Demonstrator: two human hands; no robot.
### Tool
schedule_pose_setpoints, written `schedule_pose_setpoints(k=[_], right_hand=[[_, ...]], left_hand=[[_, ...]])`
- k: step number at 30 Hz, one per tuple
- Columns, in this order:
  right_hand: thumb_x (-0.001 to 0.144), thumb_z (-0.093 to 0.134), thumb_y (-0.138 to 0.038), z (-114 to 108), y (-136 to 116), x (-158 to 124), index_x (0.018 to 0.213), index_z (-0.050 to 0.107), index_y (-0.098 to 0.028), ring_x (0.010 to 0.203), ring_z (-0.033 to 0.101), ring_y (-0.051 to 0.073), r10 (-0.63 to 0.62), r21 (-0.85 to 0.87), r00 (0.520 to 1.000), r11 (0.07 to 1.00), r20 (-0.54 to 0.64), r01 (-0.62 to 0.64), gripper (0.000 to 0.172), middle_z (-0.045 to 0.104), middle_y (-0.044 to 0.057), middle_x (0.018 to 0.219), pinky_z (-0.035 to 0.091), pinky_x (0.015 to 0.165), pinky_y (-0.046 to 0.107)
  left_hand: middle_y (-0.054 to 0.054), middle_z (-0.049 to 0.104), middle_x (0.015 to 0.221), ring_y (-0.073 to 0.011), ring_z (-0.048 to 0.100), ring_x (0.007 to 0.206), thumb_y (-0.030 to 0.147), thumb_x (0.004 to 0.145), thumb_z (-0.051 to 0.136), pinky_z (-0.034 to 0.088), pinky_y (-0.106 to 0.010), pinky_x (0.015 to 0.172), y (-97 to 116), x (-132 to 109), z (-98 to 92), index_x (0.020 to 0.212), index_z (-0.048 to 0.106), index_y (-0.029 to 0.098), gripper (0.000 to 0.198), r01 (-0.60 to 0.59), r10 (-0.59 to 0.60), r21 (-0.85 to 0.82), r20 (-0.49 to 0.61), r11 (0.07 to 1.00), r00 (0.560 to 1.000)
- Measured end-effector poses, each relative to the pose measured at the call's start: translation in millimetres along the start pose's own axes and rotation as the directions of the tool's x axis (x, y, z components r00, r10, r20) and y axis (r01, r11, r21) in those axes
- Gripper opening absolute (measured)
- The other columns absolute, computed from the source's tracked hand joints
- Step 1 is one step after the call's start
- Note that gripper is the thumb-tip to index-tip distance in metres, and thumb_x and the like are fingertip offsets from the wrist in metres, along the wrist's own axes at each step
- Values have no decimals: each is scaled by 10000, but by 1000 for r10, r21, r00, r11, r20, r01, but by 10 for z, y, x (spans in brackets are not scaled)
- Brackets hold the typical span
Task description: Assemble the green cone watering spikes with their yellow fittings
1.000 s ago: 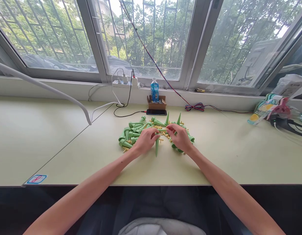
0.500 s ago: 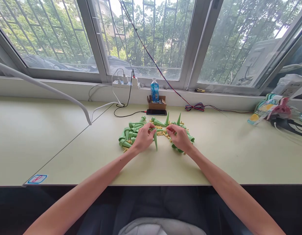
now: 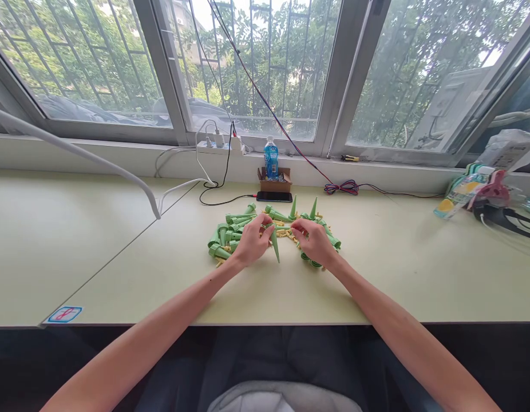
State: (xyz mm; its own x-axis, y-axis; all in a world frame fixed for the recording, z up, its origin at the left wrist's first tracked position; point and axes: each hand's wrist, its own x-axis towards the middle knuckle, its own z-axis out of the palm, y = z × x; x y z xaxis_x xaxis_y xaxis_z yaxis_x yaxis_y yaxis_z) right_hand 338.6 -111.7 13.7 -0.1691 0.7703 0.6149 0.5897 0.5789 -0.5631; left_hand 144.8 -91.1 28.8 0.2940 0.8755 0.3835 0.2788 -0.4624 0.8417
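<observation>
My left hand [image 3: 254, 240] is closed around the wide end of a green plastic watering spike [image 3: 276, 246], whose pointed tip slants down toward me. To its right, my right hand [image 3: 313, 240] pinches its thumb and forefinger together; whatever is between them is too small to make out. A heap of green spikes [image 3: 222, 233] lies left of and partly under my left hand. More green spikes [image 3: 335, 241] lie around my right hand, and two stand point up behind it. Small yellow plastic pieces [image 3: 283, 233] are scattered between the hands.
Behind the heap lie a phone [image 3: 274, 197] on a cable and a small cardboard box [image 3: 276, 184] near a blue bottle [image 3: 271, 159]. A coiled cable [image 3: 342, 187] runs right along the wall. A white curved arm [image 3: 119, 169] crosses the left side. Bags and a pink item [image 3: 490, 190] sit far right.
The spike in my left hand has swung slightly, its tip moving to the right. Both hands stay in nearly the same place.
</observation>
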Motion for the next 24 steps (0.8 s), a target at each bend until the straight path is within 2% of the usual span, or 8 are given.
schedule_pose_setpoints(k=[14, 19, 24], right_hand=[[934, 509, -300, -31, -86, 3, 896, 621, -193, 738, 595, 160, -3, 69, 999, 998, 52, 0, 159, 666, 36, 835, 454, 656, 267], [930, 528, -286, -33, -87, 5, 927, 626, -195, 775, 617, 165, -23, 96, 997, 995, 71, 16, 133, 671, 38, 856, 468, 688, 280], [922, 541, -266, -32, -87, 2, 943, 625, -195, 773, 620, 161, -37, 111, 997, 993, 72, 29, 112, 671, 34, 855, 471, 688, 279]], left_hand=[[-24, 509, 884, -130, 588, 670, 393, 859, 560, 580, -292, 559, -6, 6, 19, 920, 515, 183, 224, -1, 7, -147, 43, 989, 999], [-34, 513, 963, -116, 598, 673, 407, 836, 613, 545, -252, 540, 46, -22, 6, 948, 507, 183, 272, -3, 9, -102, 58, 995, 998], [-29, 542, 995, -73, 552, 627, 381, 780, 696, 499, -221, 568, 51, -45, -8, 975, 498, 190, 337, -57, 59, -29, 77, 998, 995]])
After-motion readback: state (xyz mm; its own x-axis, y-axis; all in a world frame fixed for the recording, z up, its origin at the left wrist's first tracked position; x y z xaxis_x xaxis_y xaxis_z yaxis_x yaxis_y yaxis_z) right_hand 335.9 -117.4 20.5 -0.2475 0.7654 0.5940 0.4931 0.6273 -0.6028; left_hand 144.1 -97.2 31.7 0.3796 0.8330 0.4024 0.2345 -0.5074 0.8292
